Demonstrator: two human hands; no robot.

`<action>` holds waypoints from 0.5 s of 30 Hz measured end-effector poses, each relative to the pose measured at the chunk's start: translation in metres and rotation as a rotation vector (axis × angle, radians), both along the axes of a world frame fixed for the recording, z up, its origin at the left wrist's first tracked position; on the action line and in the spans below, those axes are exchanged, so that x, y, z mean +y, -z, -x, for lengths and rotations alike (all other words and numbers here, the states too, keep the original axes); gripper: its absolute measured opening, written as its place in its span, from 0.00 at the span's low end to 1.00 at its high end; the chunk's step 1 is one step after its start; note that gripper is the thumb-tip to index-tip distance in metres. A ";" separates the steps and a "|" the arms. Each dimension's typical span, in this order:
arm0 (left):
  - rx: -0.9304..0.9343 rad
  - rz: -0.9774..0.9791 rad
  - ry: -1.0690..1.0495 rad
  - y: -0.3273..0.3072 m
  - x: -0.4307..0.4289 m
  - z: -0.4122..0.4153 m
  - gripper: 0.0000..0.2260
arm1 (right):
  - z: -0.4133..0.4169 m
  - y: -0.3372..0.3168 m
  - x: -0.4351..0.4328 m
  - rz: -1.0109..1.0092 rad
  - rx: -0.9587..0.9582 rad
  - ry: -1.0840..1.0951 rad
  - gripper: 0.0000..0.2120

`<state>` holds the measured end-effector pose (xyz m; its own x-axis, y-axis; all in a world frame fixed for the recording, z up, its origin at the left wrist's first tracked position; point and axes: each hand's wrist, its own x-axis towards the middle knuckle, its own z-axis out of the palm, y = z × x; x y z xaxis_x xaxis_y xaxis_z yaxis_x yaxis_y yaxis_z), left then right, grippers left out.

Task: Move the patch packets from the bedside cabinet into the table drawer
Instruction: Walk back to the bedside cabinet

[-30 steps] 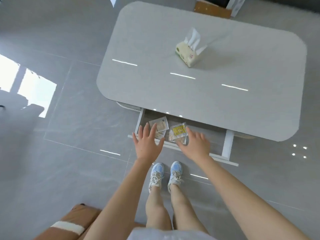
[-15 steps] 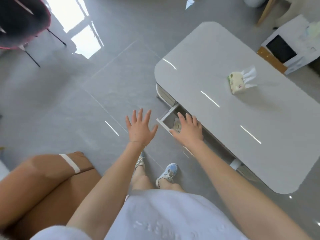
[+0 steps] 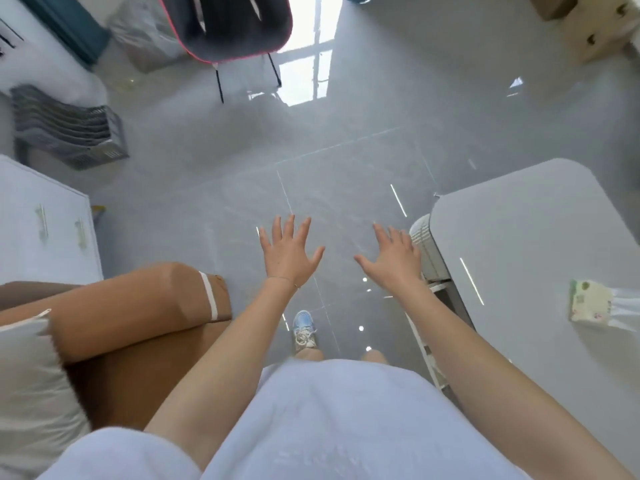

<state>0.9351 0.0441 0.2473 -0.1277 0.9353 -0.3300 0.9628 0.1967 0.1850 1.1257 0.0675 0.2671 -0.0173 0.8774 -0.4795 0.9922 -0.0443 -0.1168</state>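
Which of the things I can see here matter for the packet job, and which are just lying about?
Part of the job:
- left hand, open and empty
- right hand, open and empty
- grey table
- white cabinet, possibly the bedside one

Just lying about:
- tissue pack
- brown sofa
- dark chair
- wire rack

No packets show.

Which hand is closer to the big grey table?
The right hand. Its fingers reach up beside the rounded corner of the grey table, while the left hand hangs over bare floor, farther from it. Both hands are spread open and empty.
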 end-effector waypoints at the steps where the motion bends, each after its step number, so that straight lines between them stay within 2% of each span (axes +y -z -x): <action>1: 0.014 -0.005 -0.016 0.000 0.007 0.020 0.29 | 0.022 -0.002 0.013 -0.008 0.010 -0.024 0.37; 15: 0.013 -0.027 -0.395 0.004 0.099 0.203 0.30 | 0.237 -0.006 0.169 0.018 0.032 -0.451 0.37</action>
